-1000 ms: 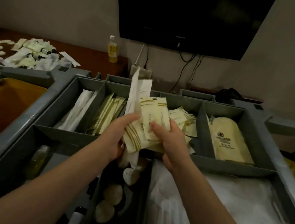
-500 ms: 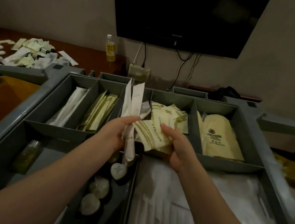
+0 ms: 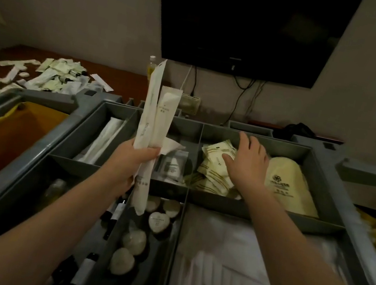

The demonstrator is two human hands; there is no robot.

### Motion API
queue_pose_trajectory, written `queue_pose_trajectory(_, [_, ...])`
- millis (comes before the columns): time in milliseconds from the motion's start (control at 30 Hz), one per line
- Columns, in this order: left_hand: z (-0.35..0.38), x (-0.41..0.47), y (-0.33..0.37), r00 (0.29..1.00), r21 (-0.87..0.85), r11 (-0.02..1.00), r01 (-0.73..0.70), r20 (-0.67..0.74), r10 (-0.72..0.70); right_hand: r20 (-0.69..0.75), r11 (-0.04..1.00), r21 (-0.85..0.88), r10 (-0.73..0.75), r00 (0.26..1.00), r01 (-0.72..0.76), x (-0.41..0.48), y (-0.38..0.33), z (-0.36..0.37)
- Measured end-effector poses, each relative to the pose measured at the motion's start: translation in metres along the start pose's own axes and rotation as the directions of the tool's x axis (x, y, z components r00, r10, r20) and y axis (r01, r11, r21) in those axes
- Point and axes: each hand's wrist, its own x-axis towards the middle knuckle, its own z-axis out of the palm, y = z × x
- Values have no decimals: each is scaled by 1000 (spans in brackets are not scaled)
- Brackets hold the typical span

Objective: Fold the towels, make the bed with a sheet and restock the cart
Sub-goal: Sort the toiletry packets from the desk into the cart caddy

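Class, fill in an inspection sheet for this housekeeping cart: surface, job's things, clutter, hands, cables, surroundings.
Surface: grey cart tray, split into compartments.
Job's things: long white sachets, yellow packets, cream pouch, heart-shaped soaps, small bottles.
Clutter: loose sachets strewn on the brown table.
Hands: left hand grips the long white sachets; right hand rests on the yellow packets, fingers spread.
Cables: dark cables hang below the television.
Surroundings: wall-mounted television, drink bottle.

Nothing could be read outright. The cream pouch (image 3: 285, 184) bore a round flower emblem over lines of print, the long white packets (image 3: 162, 123) carried small dark lettering, the heart-shaped soap (image 3: 158, 221) a faint printed line, and the television (image 3: 248, 24) a tiny mark on its lower edge, all too blurred to make out
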Motion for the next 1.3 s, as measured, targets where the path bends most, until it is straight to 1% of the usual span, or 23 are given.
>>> queue_pose_trajectory(67, [-7, -1, 0, 1000, -17, 1000, -14, 4, 14, -75, 993, 83, -78, 994, 84, -13, -18, 4])
queue_pose_trajectory(133, [-13, -2, 1, 1000, -26, 999, -21, 5, 21, 10, 930, 366, -46, 999, 39, -24, -44, 5])
queue_pose_trajectory(200, [-19, -2, 3, 999, -21, 999, -28, 19, 29, 240, 735, 651, 36, 970, -188, -35, -80, -3])
queue_pose_trajectory(267, [-27, -1, 6, 997, -7, 998, -55, 57, 56, 496, 536, 715, 63, 866, -449, -37, -113, -13])
queue_pose_trajectory(333, [-38, 2, 6, 993, -2, 998, -66, 102, 66, 643, 384, 703, 17, 765, -599, -40, -139, -16])
queue_pose_trajectory(367, [-45, 4, 7, 991, -6, 998, -63, 117, 64, 662, 292, 717, 2, 750, -633, -41, -150, -15])
queue_pose_trajectory(433, [-59, 10, 8, 991, -25, 999, -41, 123, 44, 638, 94, 766, 2, 770, -636, -42, -169, -9])
queue_pose_trajectory(467, [-67, 13, 9, 994, -51, 999, -18, 103, 23, 605, 26, 796, 2, 796, -605, -42, -178, -5])
queue_pose_trajectory(500, [-77, 18, 11, 998, -96, 995, 20, 63, -14, 561, 13, 827, 1, 827, -561, -41, -186, -1])
queue_pose_trajectory(600, [-112, 43, 18, 979, -211, 961, 181, -60, -197, 454, 130, 883, 13, 891, -452, -37, -211, 7])
queue_pose_trajectory(667, [-140, 69, 23, 957, -178, 945, 273, -45, -285, 467, 239, 856, 22, 884, -458, -35, -232, 13])
queue_pose_trajectory(733, [-162, 95, 28, 950, -111, 944, 312, 19, -312, 503, 378, 791, 46, 863, -481, -28, -254, 27])
queue_pose_trajectory(867, [-174, 133, 33, 943, 58, 948, 313, 95, -318, 454, 651, 628, 138, 880, -426, -11, -288, 58])
queue_pose_trajectory(933, [-174, 146, 25, 945, 174, 946, 272, 136, -297, 394, 820, 471, 134, 909, -325, -10, -294, 70])
queue_pose_trajectory(1000, [-175, 153, 12, 947, 385, 904, 188, 173, -271, 300, 943, 277, 96, 949, -183, -16, -296, 77])
queue_pose_trajectory(1033, [-176, 153, 6, 959, 519, 849, 101, 176, -221, 263, 981, 168, 55, 963, -101, -20, -296, 79])
queue_pose_trajectory(1067, [-177, 153, 0, 969, 651, 759, -3, 188, -158, 241, 998, 63, 13, 970, -29, -24, -296, 81])
queue_pose_trajectory(1100, [-178, 149, -6, 965, 765, 633, -121, 240, -106, 230, 1000, -11, -19, 973, 22, -28, -294, 81])
queue_pose_trajectory(1133, [-179, 145, -12, 945, 843, 475, -253, 321, -67, 215, 999, -25, -30, 976, 36, -33, -292, 80])
queue_pose_trajectory(1200, [-180, 135, -15, 890, 892, 125, -435, 446, -92, 165, 999, 43, 0, 986, -7, -45, -282, 71])
queue_pose_trajectory(1233, [-180, 131, -13, 864, 869, -50, -492, 480, -150, 131, 997, 74, 18, 991, -28, -51, -276, 64])
queue_pose_trajectory(1267, [-179, 129, -10, 843, 825, -192, -532, 496, -208, 98, 995, 95, 21, 995, -31, -59, -268, 56])
queue_pose_trajectory(1300, [-178, 126, -6, 826, 772, -298, -562, 504, -252, 81, 993, 113, 23, 996, -32, -68, -259, 48])
